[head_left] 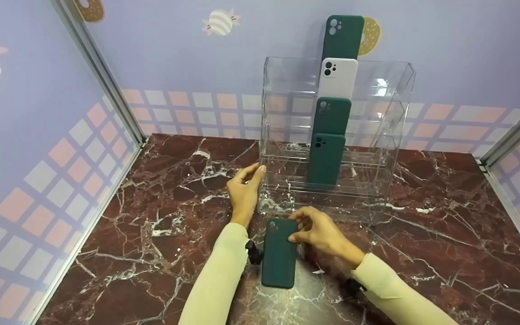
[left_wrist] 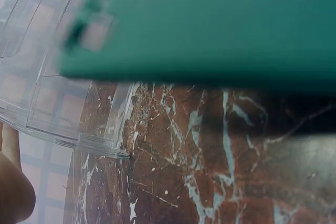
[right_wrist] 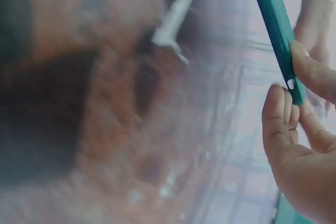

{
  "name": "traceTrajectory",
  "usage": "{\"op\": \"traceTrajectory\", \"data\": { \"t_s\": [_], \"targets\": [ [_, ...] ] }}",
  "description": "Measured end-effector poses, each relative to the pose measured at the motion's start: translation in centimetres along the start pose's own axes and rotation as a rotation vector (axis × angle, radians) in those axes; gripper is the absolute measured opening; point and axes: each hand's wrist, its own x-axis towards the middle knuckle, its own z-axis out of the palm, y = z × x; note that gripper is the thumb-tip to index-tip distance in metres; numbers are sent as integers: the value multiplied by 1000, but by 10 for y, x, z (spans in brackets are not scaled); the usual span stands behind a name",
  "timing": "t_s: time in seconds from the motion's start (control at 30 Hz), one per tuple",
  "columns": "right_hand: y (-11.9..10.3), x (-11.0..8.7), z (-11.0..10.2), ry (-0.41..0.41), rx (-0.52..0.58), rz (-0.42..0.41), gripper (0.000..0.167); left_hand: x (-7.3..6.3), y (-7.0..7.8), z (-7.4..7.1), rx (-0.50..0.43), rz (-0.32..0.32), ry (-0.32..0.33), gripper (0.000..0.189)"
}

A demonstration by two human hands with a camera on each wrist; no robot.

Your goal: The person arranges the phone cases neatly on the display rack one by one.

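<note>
In the head view my right hand [head_left: 318, 230] pinches the upper right edge of a dark green phone case [head_left: 279, 262], thumb on the near face and fingers behind. The right wrist view shows the case [right_wrist: 275, 30] edge-on between thumb and fingers. In the left wrist view the case [left_wrist: 220, 30] is close and blurred, above the marble surface. My left hand [head_left: 245, 192] touches the left side of a clear tiered display rack [head_left: 287, 76] with loosely bent fingers. The left wrist view cuts off most of that hand [left_wrist: 13, 187], outside the rack's edge [left_wrist: 94, 145].
Within the rack, one column holds a green case [head_left: 343, 38] on top, a white case [head_left: 339, 79], then two more green cases, the lowest [head_left: 325, 162] at the front. A patterned wall [head_left: 188, 67] stands behind, and side panels flank the marble table [head_left: 160, 266].
</note>
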Motion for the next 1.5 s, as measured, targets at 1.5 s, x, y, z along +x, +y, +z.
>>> {"op": "traceTrajectory", "data": {
  "t_s": [1.5],
  "targets": [
    [-22, 26, -114, 448, -73, -124, 24, 0, 2, -2, 7, -11, -12, 20]
  ]
}}
